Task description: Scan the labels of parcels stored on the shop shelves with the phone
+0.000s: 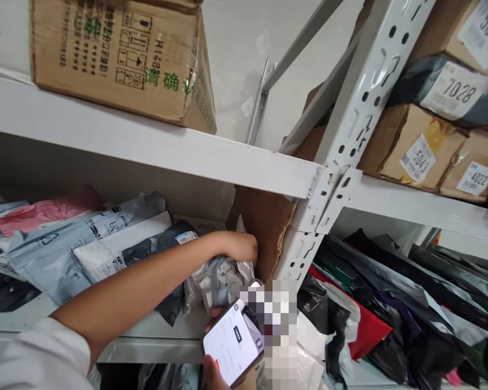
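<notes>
Near the right-hand end of the shelf, beside a brown cardboard panel and back from the front edge, a small plastic bag. Left hand curled over it, fingertips out of sight; cannot tell whether pinching the plastic or merely resting there. Likely light, soft and a bit slippery, apt to crumple; contents hidden, so hard to judge for fragility. Best taken by the loose upper edge, between thumb and fingers, clear of the labelled bag just to the left. In looks, whitish, thin, shiny and creased, with a pointed tip above the hand, seemingly part of the same bag. At the shelf's front edge, toward the right-hand end, a phone wrapped firmly in the right hand, thumb at the lower left corner; screen lit white with a dark block of print. Probably stiff, smooth and breakable; best held by the long edges.
</notes>
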{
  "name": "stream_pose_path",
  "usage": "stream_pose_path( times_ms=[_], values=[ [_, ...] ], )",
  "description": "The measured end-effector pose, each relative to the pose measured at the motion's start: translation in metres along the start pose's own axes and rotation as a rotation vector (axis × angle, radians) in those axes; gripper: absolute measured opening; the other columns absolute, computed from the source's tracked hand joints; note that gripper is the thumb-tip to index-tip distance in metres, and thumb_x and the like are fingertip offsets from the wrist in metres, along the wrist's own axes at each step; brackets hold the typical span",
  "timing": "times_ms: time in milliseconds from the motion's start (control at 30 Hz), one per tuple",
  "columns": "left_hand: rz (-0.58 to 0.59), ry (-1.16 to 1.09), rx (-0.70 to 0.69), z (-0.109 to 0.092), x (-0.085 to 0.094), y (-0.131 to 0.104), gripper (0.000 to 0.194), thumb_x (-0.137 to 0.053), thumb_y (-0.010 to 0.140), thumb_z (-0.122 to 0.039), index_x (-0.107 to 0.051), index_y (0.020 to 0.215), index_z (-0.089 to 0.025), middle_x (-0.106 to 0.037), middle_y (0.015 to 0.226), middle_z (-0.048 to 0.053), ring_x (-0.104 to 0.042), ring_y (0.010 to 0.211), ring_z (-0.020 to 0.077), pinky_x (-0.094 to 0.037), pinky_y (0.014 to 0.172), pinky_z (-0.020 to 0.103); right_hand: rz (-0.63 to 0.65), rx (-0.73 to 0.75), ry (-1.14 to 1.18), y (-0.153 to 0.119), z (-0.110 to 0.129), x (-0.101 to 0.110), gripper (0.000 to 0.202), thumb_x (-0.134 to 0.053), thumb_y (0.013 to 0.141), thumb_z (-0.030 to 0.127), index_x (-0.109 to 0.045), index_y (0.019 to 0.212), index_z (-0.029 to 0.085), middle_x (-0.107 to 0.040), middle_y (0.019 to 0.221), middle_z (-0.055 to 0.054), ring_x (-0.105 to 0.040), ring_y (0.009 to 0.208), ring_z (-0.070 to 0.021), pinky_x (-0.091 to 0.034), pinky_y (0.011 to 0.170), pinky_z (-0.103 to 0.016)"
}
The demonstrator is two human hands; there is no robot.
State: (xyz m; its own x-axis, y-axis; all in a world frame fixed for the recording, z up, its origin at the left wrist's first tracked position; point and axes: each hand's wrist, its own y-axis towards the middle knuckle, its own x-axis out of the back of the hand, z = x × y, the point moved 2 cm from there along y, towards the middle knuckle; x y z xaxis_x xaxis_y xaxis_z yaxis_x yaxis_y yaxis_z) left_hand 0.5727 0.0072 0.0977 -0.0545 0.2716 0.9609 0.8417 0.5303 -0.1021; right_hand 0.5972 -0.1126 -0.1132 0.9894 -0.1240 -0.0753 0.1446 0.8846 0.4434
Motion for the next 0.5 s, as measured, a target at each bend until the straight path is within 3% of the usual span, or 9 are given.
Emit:
stream_pose_path(
  times_ms=[100,167,267,333,400,467,500],
  values=[
    [0.031,0.017,0.036,0.000,-0.007,0.002,0.036,-0.050,0.083,-0.022,-0.073,0.104,-0.003,-0.073,0.100,0.017,-0.065,0.084,0.0237,-0.049,0.068,0.030,-0.122,-0.005,-0.017,-0.002,-0.006,0.003,0.054,-0.068,0.074,0.060,-0.060,0.115,0.026,-0.071,0.099,-0.014,-0.065,0.102,-0.0344,-0.047,0.095,-0.052],
    [0.089,-0.013,0.026,0.001,-0.010,0.001,0.033,-0.054,0.085,-0.026,-0.073,0.103,-0.007,-0.073,0.102,0.012,-0.066,0.086,0.0207,-0.049,0.069,0.025,-0.177,-0.039,-0.015,-0.002,-0.003,0.006,0.050,-0.073,0.072,0.056,-0.062,0.110,0.025,-0.072,0.102,-0.013,-0.066,0.100,-0.0318,-0.049,0.095,-0.049],
    [0.111,-0.052,0.049,0.002,-0.013,-0.001,0.035,-0.063,0.082,-0.029,-0.069,0.110,-0.008,-0.072,0.108,0.010,-0.066,0.093,0.0202,-0.049,0.073,0.022,-0.135,-0.106,0.013,0.002,0.011,0.007,0.054,-0.075,0.072,0.055,-0.061,0.114,0.024,-0.072,0.102,-0.012,-0.068,0.086,-0.0266,-0.057,0.073,-0.038],
    [0.030,-0.055,0.111,0.001,-0.016,-0.005,0.059,-0.068,0.079,-0.031,-0.054,0.128,-0.001,-0.067,0.119,0.020,-0.065,0.101,0.0267,-0.050,0.078,0.028,-0.071,-0.146,0.009,0.004,0.022,0.007,0.054,-0.075,0.071,0.055,-0.062,0.112,0.023,-0.072,0.097,-0.010,-0.065,0.070,-0.0219,-0.054,0.054,-0.031],
    [-0.092,-0.055,0.172,-0.001,-0.021,-0.015,0.081,-0.070,0.078,-0.035,-0.033,0.140,0.003,-0.059,0.126,0.028,-0.061,0.109,0.0336,-0.049,0.085,0.036,-0.058,-0.161,-0.002,0.000,0.033,0.008,0.050,-0.078,0.069,0.054,-0.065,0.106,0.022,-0.072,0.095,-0.009,-0.062,0.066,-0.0196,-0.051,0.050,-0.028],
    [-0.291,-0.035,0.147,-0.001,-0.025,-0.038,0.080,-0.066,0.083,-0.038,-0.028,0.143,-0.002,-0.057,0.129,0.027,-0.057,0.116,0.0357,-0.046,0.092,0.042,-0.083,-0.199,0.018,-0.012,0.039,0.011,0.048,-0.081,0.065,0.051,-0.066,0.101,0.022,-0.073,0.091,-0.008,-0.064,0.067,-0.0199,-0.052,0.053,-0.028],
    [-0.425,-0.022,0.093,0.000,-0.027,-0.057,0.069,-0.063,0.085,-0.037,-0.034,0.140,-0.006,-0.058,0.128,0.024,-0.056,0.117,0.0346,-0.045,0.093,0.042,-0.098,-0.248,0.051,-0.021,0.039,0.013,0.051,-0.083,0.062,0.051,-0.067,0.100,0.022,-0.074,0.090,-0.009,-0.064,0.065,-0.0204,-0.053,0.053,-0.029]
  ],
)
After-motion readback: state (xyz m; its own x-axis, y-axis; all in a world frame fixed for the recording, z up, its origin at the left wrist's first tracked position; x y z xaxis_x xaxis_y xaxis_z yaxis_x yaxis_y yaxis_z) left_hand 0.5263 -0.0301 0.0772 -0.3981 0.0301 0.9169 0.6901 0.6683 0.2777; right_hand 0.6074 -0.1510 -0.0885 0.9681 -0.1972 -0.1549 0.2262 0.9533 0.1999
